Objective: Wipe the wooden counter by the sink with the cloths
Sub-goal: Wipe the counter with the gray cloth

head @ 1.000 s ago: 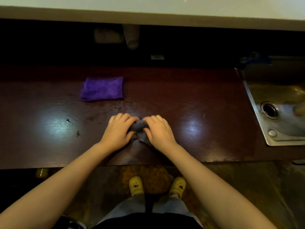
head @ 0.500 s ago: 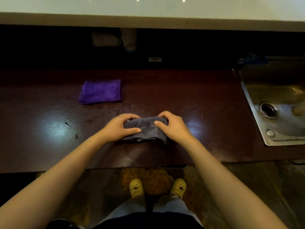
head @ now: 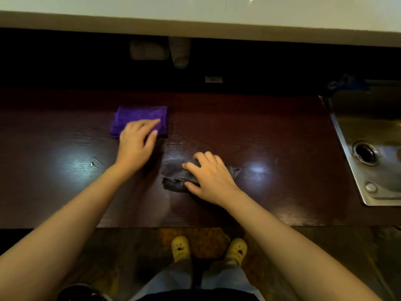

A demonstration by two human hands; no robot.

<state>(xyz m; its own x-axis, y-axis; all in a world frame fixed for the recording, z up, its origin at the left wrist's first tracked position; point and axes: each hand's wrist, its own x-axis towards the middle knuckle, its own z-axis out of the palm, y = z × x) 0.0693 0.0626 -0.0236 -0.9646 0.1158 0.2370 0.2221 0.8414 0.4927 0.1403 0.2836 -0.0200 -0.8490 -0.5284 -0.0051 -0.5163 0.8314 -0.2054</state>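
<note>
Dark reddish wood runs across the view as a long counter [head: 271, 135], glossy enough to throw back two pale patches of light. At its right end a steel sink [head: 347, 153] is set into the top; its basin holds a round drain [head: 365, 153] and a smaller round fitting nearer the front rim, and a pale shape at the far right edge of the basin is cut off by the frame, so what it is cannot be told.

A folded purple cloth [head: 138, 115] lies flat toward the back of the counter, left of centre. The left hand [head: 135, 144] reaches over its near edge with fingers spread and extended, the fingertips resting on the fabric; the hand is loose, not clenched around anything. Nearer the front edge, a crumpled grey cloth [head: 173, 177] sits on the wood, well apart from the purple one. The right hand [head: 209, 175] lies on top of it, palm down, fingers curled over the bunched folds and pressing them to the counter; whether it pinches the fabric or only presses on it cannot be told.

Left of the left forearm, a few small pale marks [head: 95, 162] show on the wood. Below the counter's front edge, two yellow shoes [head: 180, 248] stand on a mottled floor.
</note>
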